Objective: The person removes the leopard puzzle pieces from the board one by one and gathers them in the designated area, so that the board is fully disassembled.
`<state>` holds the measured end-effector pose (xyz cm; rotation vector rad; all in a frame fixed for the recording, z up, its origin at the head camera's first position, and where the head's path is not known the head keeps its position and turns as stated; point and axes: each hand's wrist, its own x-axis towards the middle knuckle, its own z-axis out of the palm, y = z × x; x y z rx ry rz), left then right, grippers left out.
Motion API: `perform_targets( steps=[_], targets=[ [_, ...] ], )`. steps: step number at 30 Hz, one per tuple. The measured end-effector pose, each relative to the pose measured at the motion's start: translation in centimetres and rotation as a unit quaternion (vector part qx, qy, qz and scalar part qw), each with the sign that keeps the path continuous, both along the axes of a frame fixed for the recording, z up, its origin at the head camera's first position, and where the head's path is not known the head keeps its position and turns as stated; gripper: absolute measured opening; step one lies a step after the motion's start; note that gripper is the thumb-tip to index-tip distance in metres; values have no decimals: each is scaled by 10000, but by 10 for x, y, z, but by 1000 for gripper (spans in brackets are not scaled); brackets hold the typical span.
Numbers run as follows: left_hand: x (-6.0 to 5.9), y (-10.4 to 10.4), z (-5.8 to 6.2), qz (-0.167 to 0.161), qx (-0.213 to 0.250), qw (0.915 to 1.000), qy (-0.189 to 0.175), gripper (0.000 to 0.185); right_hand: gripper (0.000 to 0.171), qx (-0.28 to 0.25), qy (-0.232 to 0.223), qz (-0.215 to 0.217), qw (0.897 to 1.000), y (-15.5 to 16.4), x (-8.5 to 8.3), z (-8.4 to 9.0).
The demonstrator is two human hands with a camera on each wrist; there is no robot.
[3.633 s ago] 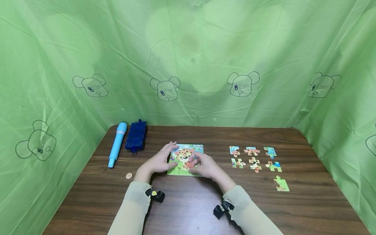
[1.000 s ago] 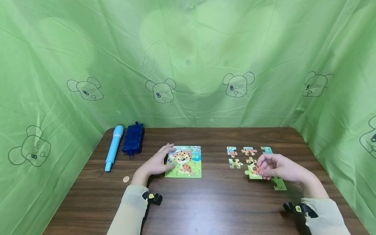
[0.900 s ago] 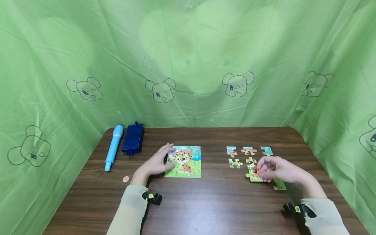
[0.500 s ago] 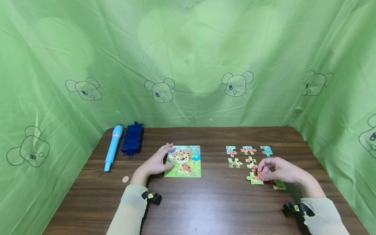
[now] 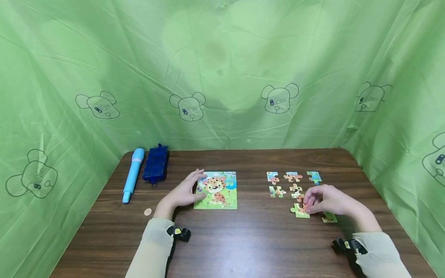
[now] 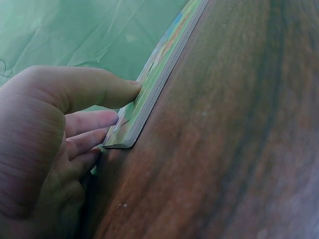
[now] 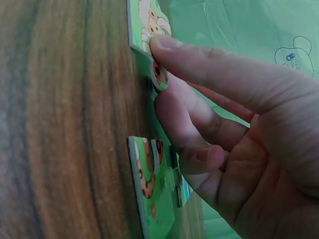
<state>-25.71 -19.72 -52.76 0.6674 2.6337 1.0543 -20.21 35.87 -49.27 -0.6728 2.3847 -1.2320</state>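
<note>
In the head view my left hand (image 5: 182,194) rests along the left side of a square leopard puzzle board (image 5: 222,202). Its thumb touches the top near the front edge in the left wrist view, with the other fingers by the board's side. Over to the right, my right hand (image 5: 328,199) pinches a green-and-orange puzzle piece (image 5: 300,213) between thumb and index finger. That piece lies at or just above the table, in front of a loose leopard-face piece (image 5: 296,190). A green corner piece (image 5: 329,217) is partly hidden by the right hand.
More loose pieces lie in rows behind, among them a blue-topped piece (image 5: 272,176), a pink-eared piece (image 5: 292,176) and a blue-green piece (image 5: 314,177). A blue microphone (image 5: 133,175), a dark blue case (image 5: 156,164) and a small round disc (image 5: 147,212) are at left.
The right hand has moved from over the board to the loose pieces, holding a piece. In the last second it shifted that piece slightly toward the front. The left hand stays at the board.
</note>
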Motion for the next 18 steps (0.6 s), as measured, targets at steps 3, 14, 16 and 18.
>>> perform_targets(
  steps=[3,14,16,18],
  targets=[
    [0,0,1,7,18,10000,-33,75,20,160,46,-60,9998,-1,-1,-1],
    [-1,0,-1,47,-17,10000,-50,75,20,653,142,-166,9976,-1,-3,0],
    [-1,-1,-2,48,-25,10000,-41,75,19,653,144,-153,9976,-1,-3,0],
    [-1,0,-1,37,-31,10000,-44,75,19,654,158,-131,9976,-1,-2,1]
  ],
)
